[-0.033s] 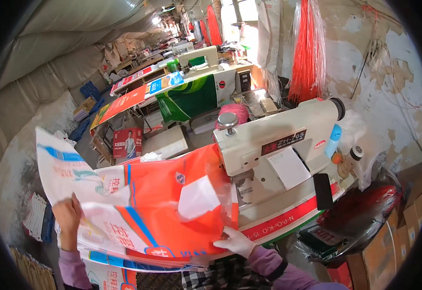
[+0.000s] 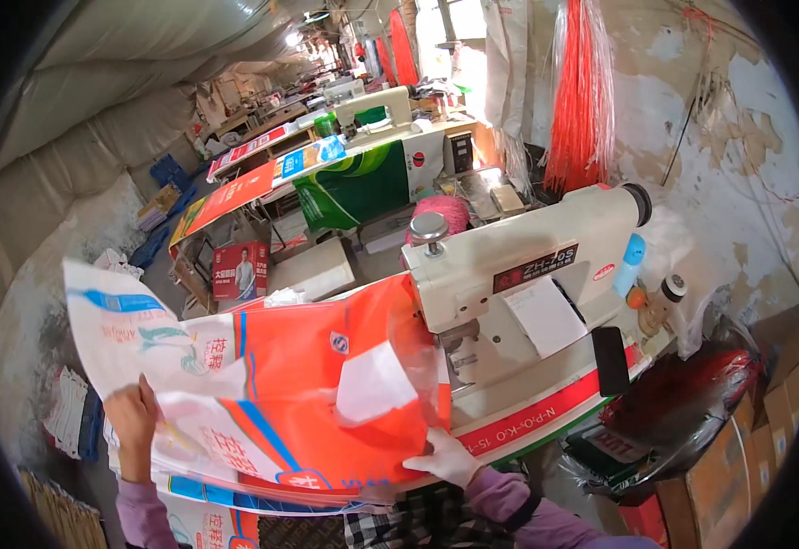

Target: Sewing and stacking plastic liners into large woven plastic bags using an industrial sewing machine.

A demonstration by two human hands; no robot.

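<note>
Sack and needle are the pair to watch: the orange and white woven sack [image 2: 271,384] lies spread across your front, its long axis running from your left side toward the sewing machine [image 2: 518,265] on your right. Its right-hand end sits right at the machine head, just beside the needle area under the cream arm, while the white printed end fans out and lifts up at far left.

Your left hand [image 2: 132,423] is raised at the sack's left part, fingers pressed flat against the underside of the white panel; you cannot tell from here whether it pinches the cloth or only props it. Your right hand [image 2: 450,457], in a pale glove, is curled onto the sack's lower edge, thumb on top, and looks to be gripping that edge where it meets the front of the machine table [image 2: 546,412].

So your right hand is the nearer one to the needle, close beside the machine bed, and your left is well apart from it, at the trailing end. A loose white patch [image 2: 372,384] lies on the orange face between your two hands. A black phone [image 2: 610,360] rests on the table to the right of the machine head, clear of the sack.
</note>
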